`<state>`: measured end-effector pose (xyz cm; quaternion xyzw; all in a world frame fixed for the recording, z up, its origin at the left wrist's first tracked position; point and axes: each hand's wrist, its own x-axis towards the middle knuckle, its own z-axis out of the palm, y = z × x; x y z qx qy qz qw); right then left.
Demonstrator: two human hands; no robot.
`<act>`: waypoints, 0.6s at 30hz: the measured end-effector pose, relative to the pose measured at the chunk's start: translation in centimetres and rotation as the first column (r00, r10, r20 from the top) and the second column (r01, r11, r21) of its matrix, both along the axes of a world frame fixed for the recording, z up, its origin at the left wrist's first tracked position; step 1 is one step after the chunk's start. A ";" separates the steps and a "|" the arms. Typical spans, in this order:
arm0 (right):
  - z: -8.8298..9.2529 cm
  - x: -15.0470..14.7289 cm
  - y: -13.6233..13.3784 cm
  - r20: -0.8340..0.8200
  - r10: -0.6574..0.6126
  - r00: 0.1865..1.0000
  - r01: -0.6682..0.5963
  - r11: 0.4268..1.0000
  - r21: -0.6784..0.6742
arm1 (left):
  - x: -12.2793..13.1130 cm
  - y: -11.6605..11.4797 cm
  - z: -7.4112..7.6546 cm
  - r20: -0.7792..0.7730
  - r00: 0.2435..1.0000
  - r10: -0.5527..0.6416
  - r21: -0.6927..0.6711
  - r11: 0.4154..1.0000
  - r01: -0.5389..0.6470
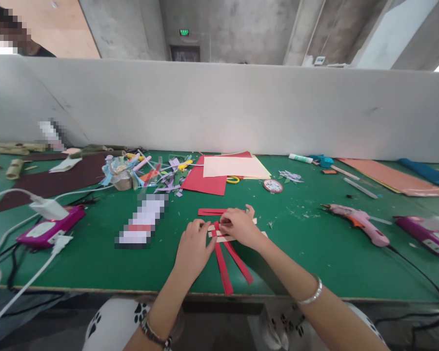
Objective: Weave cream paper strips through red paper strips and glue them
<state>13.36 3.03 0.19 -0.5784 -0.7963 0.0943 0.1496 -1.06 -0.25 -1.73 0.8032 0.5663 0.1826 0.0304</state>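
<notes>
Red paper strips [223, 268] and cream paper strips [225, 239] cross each other in a small weave on the green table, the red ones fanning toward the front edge. My left hand [193, 246] grips the weave's left edge between thumb and fingers. With bent fingers pinched together, my right hand [241, 228] holds a red strip at the top of the weave and covers part of it. Just behind lies another red strip [207, 212], its right end hidden by my right hand.
Behind are red paper sheets [205, 185], a pale pink sheet [219, 166], yellow-handled scissors [233, 180] and a round disc [272, 185]. Purple power strips sit left [51, 226] and right [424, 234], with cables. A pink glue gun [362, 224] lies right. Scraps clutter the left back.
</notes>
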 end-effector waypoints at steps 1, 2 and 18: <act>0.1 -0.1 -0.1 0.005 -0.006 1.000 0.006 1.000 0.003 | -0.1 0.0 -0.1 0.004 1.000 0.001 0.004 1.000 -0.001; 0.2 -0.1 -0.1 0.010 -0.010 1.000 0.010 1.000 0.007 | -0.1 0.1 -0.2 0.008 1.000 -0.001 0.011 1.000 0.001; 1.2 0.4 -0.5 0.142 0.010 0.990 -0.016 0.999 0.040 | -0.1 -0.2 0.3 0.033 0.999 -0.020 -0.029 0.999 0.021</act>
